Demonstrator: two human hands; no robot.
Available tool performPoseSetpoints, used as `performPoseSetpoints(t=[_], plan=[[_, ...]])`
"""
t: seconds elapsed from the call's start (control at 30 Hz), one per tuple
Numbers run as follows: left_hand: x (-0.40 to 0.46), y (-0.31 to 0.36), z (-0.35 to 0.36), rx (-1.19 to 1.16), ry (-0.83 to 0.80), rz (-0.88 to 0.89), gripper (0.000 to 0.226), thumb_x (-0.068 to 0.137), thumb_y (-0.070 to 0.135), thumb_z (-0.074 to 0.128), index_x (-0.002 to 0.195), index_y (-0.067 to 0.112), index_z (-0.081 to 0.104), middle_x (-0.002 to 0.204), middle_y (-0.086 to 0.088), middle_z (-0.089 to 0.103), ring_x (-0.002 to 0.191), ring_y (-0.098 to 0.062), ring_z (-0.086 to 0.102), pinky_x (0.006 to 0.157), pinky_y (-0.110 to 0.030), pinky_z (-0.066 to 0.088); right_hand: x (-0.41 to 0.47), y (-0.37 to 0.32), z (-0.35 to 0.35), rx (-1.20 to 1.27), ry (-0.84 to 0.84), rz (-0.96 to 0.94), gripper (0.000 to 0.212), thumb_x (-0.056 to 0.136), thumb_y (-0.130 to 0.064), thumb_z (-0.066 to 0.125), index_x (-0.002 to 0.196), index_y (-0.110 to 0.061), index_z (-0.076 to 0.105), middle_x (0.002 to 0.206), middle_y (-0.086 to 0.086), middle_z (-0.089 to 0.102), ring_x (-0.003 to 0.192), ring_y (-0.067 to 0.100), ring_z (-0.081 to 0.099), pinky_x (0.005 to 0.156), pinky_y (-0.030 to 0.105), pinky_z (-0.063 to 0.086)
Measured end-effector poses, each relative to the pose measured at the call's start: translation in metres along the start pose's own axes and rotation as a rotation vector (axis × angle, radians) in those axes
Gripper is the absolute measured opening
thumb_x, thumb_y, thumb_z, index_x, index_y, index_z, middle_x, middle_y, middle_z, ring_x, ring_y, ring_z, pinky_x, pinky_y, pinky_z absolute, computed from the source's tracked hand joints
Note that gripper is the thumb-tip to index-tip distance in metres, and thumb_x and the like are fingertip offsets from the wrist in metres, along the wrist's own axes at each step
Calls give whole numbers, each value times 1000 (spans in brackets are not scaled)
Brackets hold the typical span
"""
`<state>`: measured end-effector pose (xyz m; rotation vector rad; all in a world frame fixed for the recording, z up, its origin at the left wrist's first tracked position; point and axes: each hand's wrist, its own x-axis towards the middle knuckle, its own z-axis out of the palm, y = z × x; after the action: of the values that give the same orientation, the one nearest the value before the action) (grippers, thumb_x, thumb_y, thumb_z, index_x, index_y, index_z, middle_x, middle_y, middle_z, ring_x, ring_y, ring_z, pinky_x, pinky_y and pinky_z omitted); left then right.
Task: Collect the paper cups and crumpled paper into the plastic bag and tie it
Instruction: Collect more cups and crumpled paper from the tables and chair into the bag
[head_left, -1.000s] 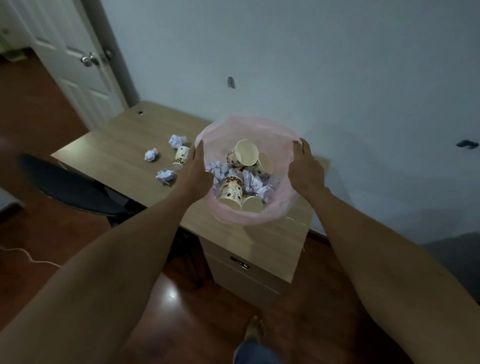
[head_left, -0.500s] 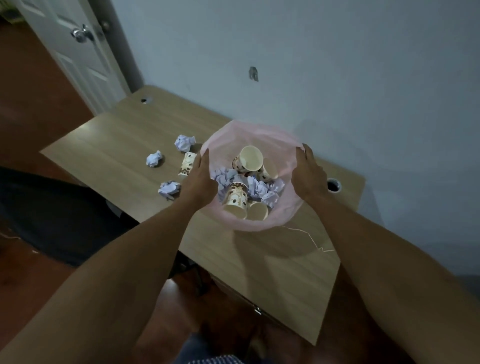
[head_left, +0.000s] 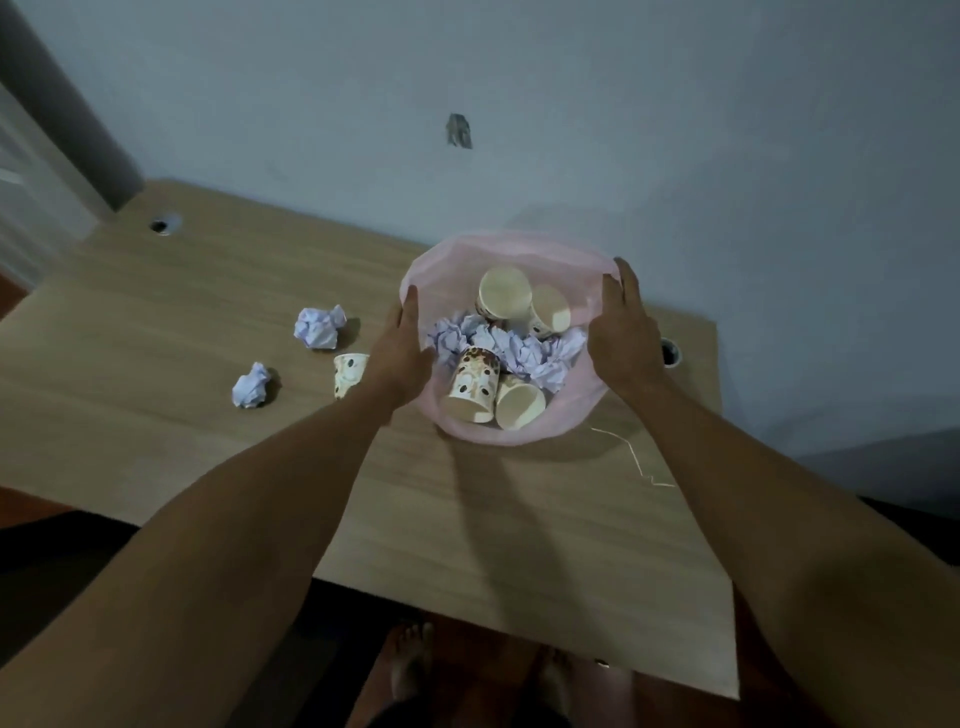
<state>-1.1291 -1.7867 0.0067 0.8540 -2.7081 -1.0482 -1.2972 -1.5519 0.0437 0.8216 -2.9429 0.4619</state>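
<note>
A pink plastic bag (head_left: 519, 254) stands open on the wooden desk (head_left: 208, 441). It holds several paper cups (head_left: 505, 293) and crumpled paper (head_left: 519, 351). My left hand (head_left: 400, 353) holds the bag's left rim, thumb inside. On the right rim, my right hand (head_left: 623, 332) has the same hold. Just left of my left hand a patterned paper cup (head_left: 347, 371) lies on the desk, partly hidden by it. Two crumpled paper balls (head_left: 318, 327) (head_left: 252, 385) lie further left.
The desk's back edge meets a grey wall. Round cable holes sit at the back left (head_left: 162, 225) and by my right wrist (head_left: 670, 352). A thin pale string (head_left: 636, 457) lies near the bag. My bare feet (head_left: 410, 660) show below the front edge.
The view has moved closer and more over the desk. Both hands stay on the bag's rim. A third paper ball near my left forearm is now out of sight.
</note>
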Motion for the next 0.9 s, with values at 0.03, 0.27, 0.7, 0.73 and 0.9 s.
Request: performPoseSetpoints(t=[0.03, 0.27, 0.7, 0.73, 0.9], plan=[[4, -5, 0, -15, -20, 6, 90, 94, 10, 62, 162, 18, 3, 167, -11, 10, 145, -35, 30, 112, -43, 33, -2, -2, 5, -9, 8, 3, 63, 87, 8, 48, 147, -9, 37, 169, 2, 10, 75, 44, 64, 68, 46, 52], [-8, -53, -28, -95, 21, 107, 63, 88, 21, 61, 146, 20, 36, 151, -6, 39, 130, -29, 48, 103, -49, 47, -23, -28, 17, 5, 10, 43, 62, 86, 9, 46, 144, -9, 39, 169, 3, 11, 91, 45, 65, 68, 47, 53], [-11, -116, -18, -79, -90, -176, 85, 85, 45, 72, 155, 21, 30, 152, -18, 40, 129, -36, 52, 106, -43, 43, -34, -36, 21, -75, -1, 84, 63, 87, 7, 49, 147, -9, 36, 169, 5, 11, 87, 44, 66, 63, 48, 55], [-13, -114, -18, -116, -39, -156, 88, 82, 49, 70, 155, 25, 28, 149, -17, 43, 127, -34, 53, 106, -44, 45, -34, -36, 21, -70, -4, 87, 62, 88, 6, 48, 147, -9, 36, 169, 5, 11, 88, 44, 66, 62, 48, 55], [-19, -71, -35, -280, 264, 20, 89, 74, 42, 78, 145, 20, 29, 128, -3, 51, 107, -21, 60, 84, -38, 56, -30, -45, 16, -6, -9, 132, 62, 87, 3, 48, 147, -10, 35, 169, 4, 12, 97, 45, 64, 72, 49, 55]])
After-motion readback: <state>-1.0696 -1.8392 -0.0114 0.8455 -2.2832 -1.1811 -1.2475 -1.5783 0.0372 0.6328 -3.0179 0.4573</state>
